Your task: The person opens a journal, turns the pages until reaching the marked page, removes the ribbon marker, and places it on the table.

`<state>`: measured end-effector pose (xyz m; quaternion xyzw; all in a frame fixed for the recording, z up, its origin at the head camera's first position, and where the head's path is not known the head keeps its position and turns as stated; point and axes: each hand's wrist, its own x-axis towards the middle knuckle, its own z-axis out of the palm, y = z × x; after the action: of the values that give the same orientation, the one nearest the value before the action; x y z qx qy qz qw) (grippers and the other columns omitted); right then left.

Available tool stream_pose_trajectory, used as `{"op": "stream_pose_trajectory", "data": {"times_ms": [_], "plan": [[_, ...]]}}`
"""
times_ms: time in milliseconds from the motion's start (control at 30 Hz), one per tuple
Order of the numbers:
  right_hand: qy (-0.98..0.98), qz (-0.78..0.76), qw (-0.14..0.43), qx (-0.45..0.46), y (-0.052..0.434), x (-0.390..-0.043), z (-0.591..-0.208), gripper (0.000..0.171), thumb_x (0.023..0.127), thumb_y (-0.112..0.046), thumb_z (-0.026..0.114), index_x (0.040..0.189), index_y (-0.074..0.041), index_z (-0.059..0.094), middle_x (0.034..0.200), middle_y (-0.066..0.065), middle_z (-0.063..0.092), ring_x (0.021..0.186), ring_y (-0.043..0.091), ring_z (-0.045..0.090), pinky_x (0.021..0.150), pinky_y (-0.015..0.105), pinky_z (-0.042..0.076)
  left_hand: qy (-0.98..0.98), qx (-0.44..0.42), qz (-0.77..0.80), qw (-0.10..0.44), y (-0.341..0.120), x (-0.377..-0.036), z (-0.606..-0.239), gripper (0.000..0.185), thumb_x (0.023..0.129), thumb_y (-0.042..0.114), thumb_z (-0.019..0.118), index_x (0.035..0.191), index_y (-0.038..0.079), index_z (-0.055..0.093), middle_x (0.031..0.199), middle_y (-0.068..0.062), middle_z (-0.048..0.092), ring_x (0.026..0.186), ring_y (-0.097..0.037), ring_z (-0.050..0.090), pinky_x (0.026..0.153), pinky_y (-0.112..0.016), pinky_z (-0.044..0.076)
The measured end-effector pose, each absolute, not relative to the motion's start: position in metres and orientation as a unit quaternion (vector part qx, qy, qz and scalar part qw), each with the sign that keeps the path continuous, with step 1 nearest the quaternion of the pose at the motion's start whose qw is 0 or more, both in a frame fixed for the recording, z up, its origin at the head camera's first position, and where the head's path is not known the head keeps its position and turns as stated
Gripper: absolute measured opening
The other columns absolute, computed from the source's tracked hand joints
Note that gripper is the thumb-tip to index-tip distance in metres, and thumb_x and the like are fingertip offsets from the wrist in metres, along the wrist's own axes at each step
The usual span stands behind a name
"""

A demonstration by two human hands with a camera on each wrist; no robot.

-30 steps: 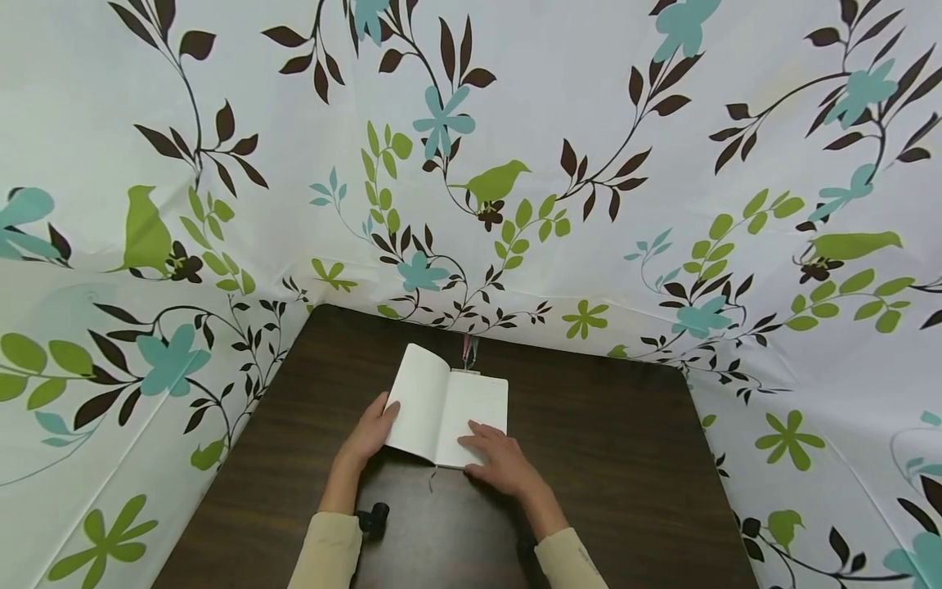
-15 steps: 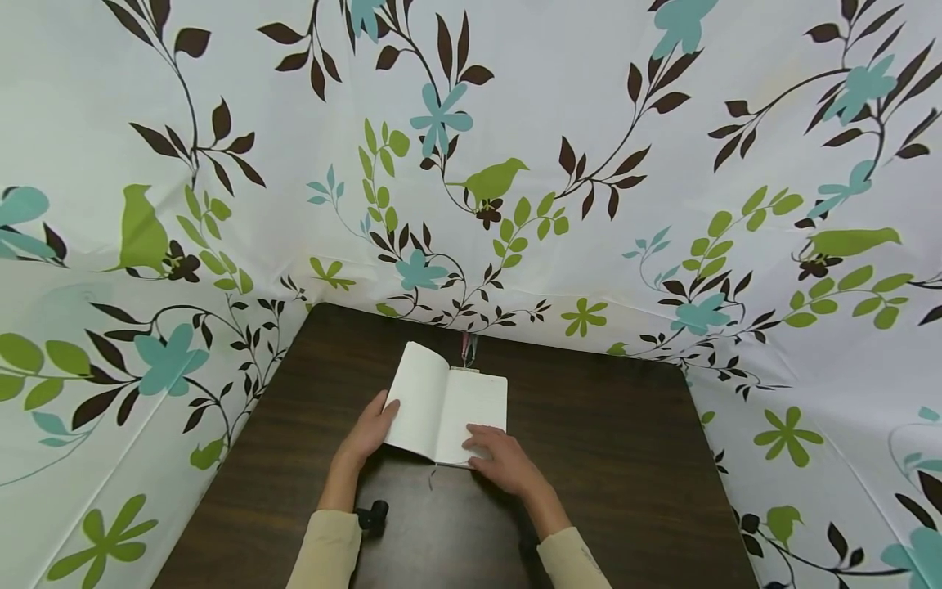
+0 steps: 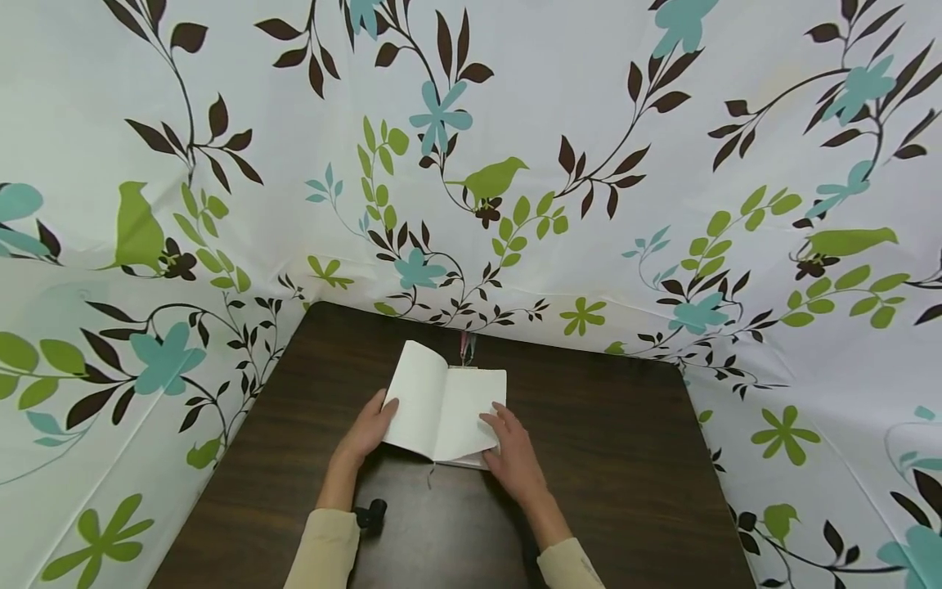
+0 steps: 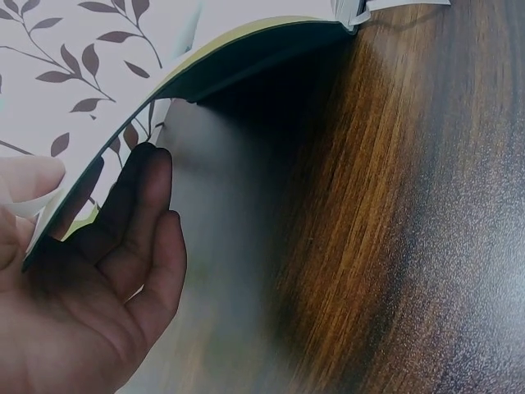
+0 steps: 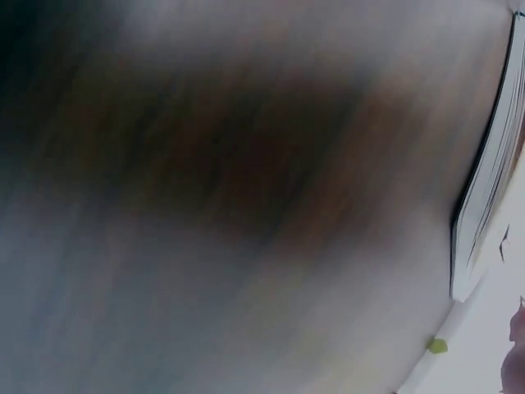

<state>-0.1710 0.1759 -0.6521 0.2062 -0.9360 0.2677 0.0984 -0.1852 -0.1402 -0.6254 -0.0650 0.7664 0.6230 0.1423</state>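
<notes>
A notebook (image 3: 471,401) lies spread on the table in the head view, with blank white pages. My left hand (image 3: 368,429) grips its raised left side, thumb over the page. In the left wrist view, the left hand (image 4: 98,304) has its fingers beneath the dark cover (image 4: 254,61), which bows up off the wood. At the lower right corner, my right hand (image 3: 515,462) pinches a page whose bottom edge is lifted from those below. The right wrist view catches only the notebook's page edges (image 5: 480,222) and a fingertip (image 5: 515,361) at the right border.
The dark wood-grain table (image 3: 625,458) meets a leaf-and-bird patterned cloth (image 3: 471,49) at its back and sides. A thin ribbon (image 3: 430,476) hangs from the notebook's spine. Behind the notebook lies a strap (image 3: 468,348). A black fitting (image 3: 374,515) sits at the left wrist.
My right hand has shifted from lying over the right page to its lower right corner, and the page's bottom edge has come up. The left hand keeps its grip.
</notes>
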Motion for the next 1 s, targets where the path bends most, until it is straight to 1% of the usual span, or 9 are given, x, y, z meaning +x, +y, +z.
{"op": "stream_pose_trajectory", "data": {"times_ms": [133, 233, 300, 367, 500, 667, 767, 900, 1000], "plan": [[-0.922, 0.333, 0.138, 0.139, 0.164, -0.174, -0.652, 0.087, 0.090, -0.009, 0.087, 0.164, -0.013, 0.041, 0.171, 0.018, 0.037, 0.151, 0.042, 0.045, 0.114, 0.062, 0.047, 0.760, -0.062, 0.629, 0.148, -0.143, -0.185, -0.626, 0.069, 0.119, 0.036, 0.036, 0.172, -0.001, 0.012, 0.177, -0.028, 0.019, 0.164, -0.046, 0.018, 0.132, -0.064, 0.016], [-0.905, 0.404, 0.112, 0.074, 0.153, -0.174, -0.651, 0.097, 0.095, -0.020, 0.085, 0.172, -0.018, 0.026, 0.171, 0.012, 0.039, 0.153, 0.036, 0.043, 0.117, 0.060, 0.043, 0.758, -0.060, 0.632, 0.152, -0.144, -0.185, -0.626, 0.070, 0.119, 0.037, 0.036, 0.172, -0.001, 0.011, 0.178, -0.028, 0.015, 0.165, -0.045, 0.012, 0.132, -0.064, 0.014], [-0.897, 0.429, 0.093, 0.058, 0.144, -0.174, -0.649, 0.090, 0.097, -0.025, 0.082, 0.171, -0.017, 0.030, 0.163, 0.010, 0.050, 0.149, 0.032, 0.049, 0.117, 0.058, 0.044, 0.755, -0.067, 0.633, 0.157, -0.144, -0.185, -0.627, 0.071, 0.118, 0.037, 0.036, 0.172, -0.001, 0.010, 0.179, -0.027, 0.011, 0.166, -0.044, 0.008, 0.133, -0.063, 0.011], [-0.896, 0.432, 0.076, 0.069, 0.135, -0.174, -0.648, 0.074, 0.098, -0.026, 0.081, 0.163, -0.014, 0.046, 0.152, 0.008, 0.062, 0.142, 0.030, 0.057, 0.116, 0.056, 0.046, 0.754, -0.074, 0.632, 0.160, -0.144, -0.184, -0.625, 0.072, 0.118, 0.038, 0.036, 0.171, -0.002, 0.009, 0.179, -0.028, 0.008, 0.166, -0.045, 0.005, 0.133, -0.064, 0.010], [-0.905, 0.388, 0.062, 0.162, 0.119, -0.171, -0.649, 0.043, 0.102, -0.023, 0.076, 0.142, -0.011, 0.068, 0.140, 0.008, 0.072, 0.133, 0.029, 0.066, 0.112, 0.052, 0.051, 0.747, -0.084, 0.639, 0.164, -0.141, -0.184, -0.622, 0.073, 0.118, 0.037, 0.035, 0.171, -0.004, 0.008, 0.179, -0.028, 0.002, 0.166, -0.046, 0.000, 0.133, -0.063, 0.006], [-0.904, 0.364, 0.004, 0.226, 0.102, -0.162, -0.652, 0.043, 0.108, -0.028, 0.067, 0.150, -0.021, 0.062, 0.153, 0.003, 0.063, 0.140, 0.027, 0.060, 0.113, 0.051, 0.050, 0.742, -0.082, 0.646, 0.160, -0.139, -0.184, -0.618, 0.071, 0.118, 0.036, 0.035, 0.171, -0.005, 0.010, 0.179, -0.029, 0.001, 0.166, -0.046, -0.002, 0.133, -0.064, 0.005], [-0.903, 0.357, -0.025, 0.238, 0.096, -0.158, -0.652, 0.042, 0.111, -0.032, 0.062, 0.152, -0.027, 0.061, 0.157, 0.002, 0.058, 0.143, 0.028, 0.057, 0.115, 0.053, 0.049, 0.745, -0.086, 0.642, 0.157, -0.138, -0.184, -0.619, 0.071, 0.118, 0.041, 0.033, 0.170, -0.004, 0.014, 0.179, -0.028, 0.007, 0.166, -0.045, 0.002, 0.133, -0.063, 0.006], [-0.903, 0.352, -0.027, 0.244, 0.092, -0.156, -0.652, 0.039, 0.112, -0.033, 0.059, 0.151, -0.031, 0.064, 0.157, 0.002, 0.059, 0.142, 0.027, 0.058, 0.113, 0.053, 0.050, 0.742, -0.072, 0.650, 0.149, -0.137, -0.185, -0.620, 0.077, 0.118, 0.051, 0.027, 0.170, -0.006, 0.018, 0.178, -0.027, 0.014, 0.166, -0.044, 0.008, 0.133, -0.062, 0.008], [-0.903, 0.346, -0.016, 0.254, 0.091, -0.157, -0.653, 0.038, 0.113, -0.032, 0.059, 0.150, -0.031, 0.064, 0.156, 0.003, 0.060, 0.140, 0.027, 0.060, 0.112, 0.052, 0.051, 0.744, -0.060, 0.650, 0.143, -0.136, -0.186, -0.621, 0.081, 0.117, 0.056, 0.026, 0.169, -0.006, 0.021, 0.174, -0.029, 0.027, 0.163, -0.044, 0.022, 0.132, -0.063, 0.017]]}}
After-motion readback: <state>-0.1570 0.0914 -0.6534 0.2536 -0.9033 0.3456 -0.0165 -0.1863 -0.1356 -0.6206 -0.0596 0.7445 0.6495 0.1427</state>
